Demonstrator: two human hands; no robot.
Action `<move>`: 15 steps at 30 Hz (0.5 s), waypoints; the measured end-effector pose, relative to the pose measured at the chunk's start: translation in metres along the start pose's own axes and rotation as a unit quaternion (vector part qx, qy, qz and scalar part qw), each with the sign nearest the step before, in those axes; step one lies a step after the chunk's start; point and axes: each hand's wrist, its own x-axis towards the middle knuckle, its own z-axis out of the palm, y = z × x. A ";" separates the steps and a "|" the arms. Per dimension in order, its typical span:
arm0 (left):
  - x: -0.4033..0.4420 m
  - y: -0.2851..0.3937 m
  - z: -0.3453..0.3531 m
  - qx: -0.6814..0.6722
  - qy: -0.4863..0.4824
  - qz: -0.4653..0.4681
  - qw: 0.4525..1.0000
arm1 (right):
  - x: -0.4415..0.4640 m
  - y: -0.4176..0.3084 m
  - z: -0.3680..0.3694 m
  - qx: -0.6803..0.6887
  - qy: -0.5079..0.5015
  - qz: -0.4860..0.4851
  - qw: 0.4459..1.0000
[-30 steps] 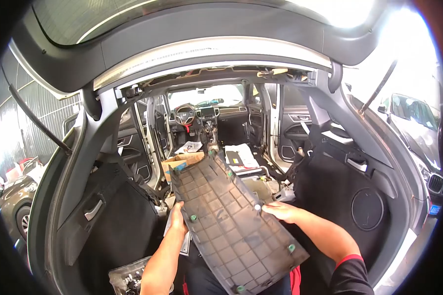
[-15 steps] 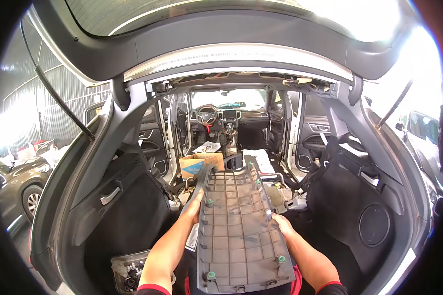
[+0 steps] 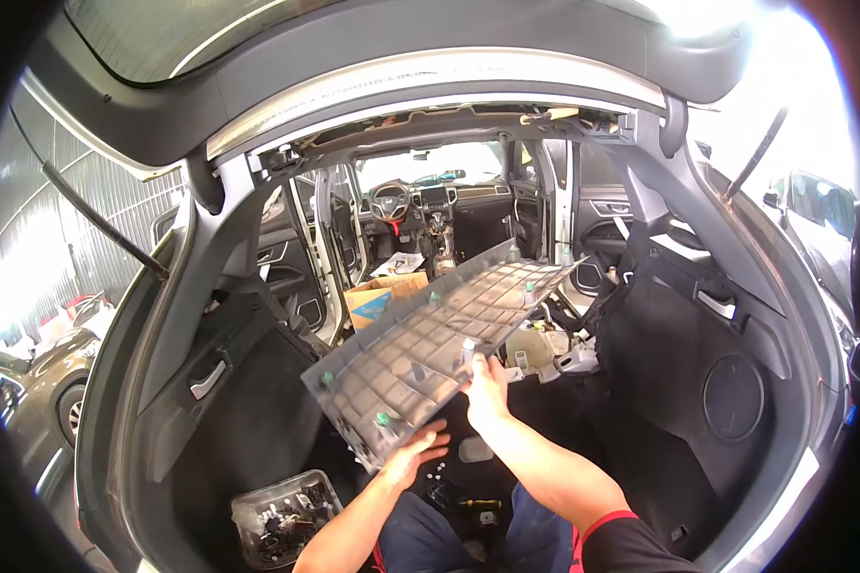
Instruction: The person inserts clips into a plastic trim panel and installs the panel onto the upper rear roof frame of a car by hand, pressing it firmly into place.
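A long grey plastic trim panel (image 3: 420, 368) is held in front of me at a slant, its ribbed back facing me. Green clips (image 3: 382, 419) sit along its edges, and a pale clip (image 3: 468, 350) stands near my right hand. My right hand (image 3: 487, 390) is closed on the panel's near long edge, around the middle. At the lower left end, my left hand (image 3: 416, 456) has its fingers stretched out beside the panel's edge; whether they touch it I cannot tell. The panel's front face is hidden.
A tray of small clips (image 3: 287, 520) sits at the lower left of the car's boot. A yellow-handled tool (image 3: 481, 503) and loose white bits lie on the dark floor. Further in stand a cardboard box (image 3: 382, 294) and bared floor parts. Side trims flank both sides.
The panel has swung from lengthwise to a slant, its far end now to the right. My left hand has left its left side and moved to the near lower end.
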 end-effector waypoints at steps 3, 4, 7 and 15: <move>0.006 0.026 0.030 -0.120 -0.027 0.136 0.983 | -0.007 -0.001 0.020 -0.016 0.004 -0.042 0.999; 0.010 0.031 0.033 -0.128 -0.019 0.147 0.981 | -0.008 -0.002 0.026 -0.005 0.007 -0.053 0.999; 0.025 0.057 0.049 -0.186 0.039 0.141 0.971 | -0.015 -0.007 0.034 -0.004 -0.004 -0.034 0.999; 0.025 0.050 0.033 -0.074 0.002 0.137 0.988 | 0.004 -0.025 0.014 0.052 -0.067 -0.048 0.995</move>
